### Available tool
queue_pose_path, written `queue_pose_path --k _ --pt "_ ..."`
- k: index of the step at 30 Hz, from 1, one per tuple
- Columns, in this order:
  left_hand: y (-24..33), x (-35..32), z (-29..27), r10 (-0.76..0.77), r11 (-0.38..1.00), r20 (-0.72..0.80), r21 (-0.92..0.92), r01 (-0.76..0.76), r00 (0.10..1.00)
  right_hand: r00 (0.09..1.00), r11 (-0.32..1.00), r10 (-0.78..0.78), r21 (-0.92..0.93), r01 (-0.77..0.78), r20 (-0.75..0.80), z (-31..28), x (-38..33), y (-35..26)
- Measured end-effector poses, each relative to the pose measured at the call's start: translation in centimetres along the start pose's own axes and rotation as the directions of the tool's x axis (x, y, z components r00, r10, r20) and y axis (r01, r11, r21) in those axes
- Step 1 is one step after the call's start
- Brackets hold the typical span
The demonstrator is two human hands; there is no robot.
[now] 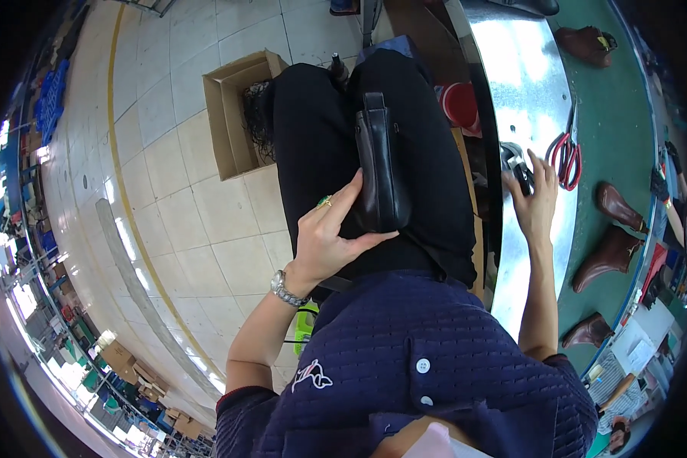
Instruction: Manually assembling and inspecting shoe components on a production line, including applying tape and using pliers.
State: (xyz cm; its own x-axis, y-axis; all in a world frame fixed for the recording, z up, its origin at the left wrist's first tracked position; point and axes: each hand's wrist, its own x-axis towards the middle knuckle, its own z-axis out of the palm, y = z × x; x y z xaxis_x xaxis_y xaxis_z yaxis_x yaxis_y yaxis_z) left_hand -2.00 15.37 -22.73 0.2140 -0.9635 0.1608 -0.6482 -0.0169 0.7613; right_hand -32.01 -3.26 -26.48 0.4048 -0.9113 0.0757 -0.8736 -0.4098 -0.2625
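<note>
Across my lap lies a long, narrow black leather piece (382, 168) with a seam down its length and a tab at its far end. It looks like a boot upper or a pouch, but I cannot tell which. My left hand (332, 237) grips its near end, fingers along the left side and thumb under the bottom edge. Over the metal table to the right, my right hand (536, 195) has thumb and fingers apart around a small black and silver tool (520, 172); contact is unclear. Scissors with red handles (566, 160) lie just right of that hand.
A cardboard box (221, 130) holding tangled dark cord stands on the tiled floor, left of my legs. A red container (459, 104) sits beneath the edge of the metal table (511, 69). Several brown leather boots (607, 258) rest on the green surface beyond it.
</note>
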Motion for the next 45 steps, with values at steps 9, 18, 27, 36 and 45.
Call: queue_pose_path --k 9,18,27,36,45 --pt "-4.6 7.2 0.2 -0.242 0.744 0.265 -0.567 0.354 0.933 0.936 0.9 0.144 0.35 -0.259 0.322 0.3 0.5 2.3" --pt "-2.8 6.9 2.9 -0.403 0.532 0.117 -0.777 0.336 0.908 0.242 0.432 -0.46 0.454 -0.78 0.854 -4.4 4.9 -12.5" --pt "-3.1 6.8 2.8 -0.413 0.562 0.082 -0.761 0.324 0.907 -0.001 0.571 -0.474 0.307 -0.761 0.88 -3.3 6.9 -14.9" --pt "-3.3 7.0 2.2 -0.454 0.54 0.068 -0.773 0.334 0.889 0.102 0.837 -0.352 0.362 -0.411 0.93 -4.9 8.7 -17.8" --pt "-3.6 7.8 2.2 -0.512 0.544 0.021 -0.765 0.344 0.859 0.199 0.956 -0.162 0.203 -0.21 0.967 -6.6 10.0 -20.8"
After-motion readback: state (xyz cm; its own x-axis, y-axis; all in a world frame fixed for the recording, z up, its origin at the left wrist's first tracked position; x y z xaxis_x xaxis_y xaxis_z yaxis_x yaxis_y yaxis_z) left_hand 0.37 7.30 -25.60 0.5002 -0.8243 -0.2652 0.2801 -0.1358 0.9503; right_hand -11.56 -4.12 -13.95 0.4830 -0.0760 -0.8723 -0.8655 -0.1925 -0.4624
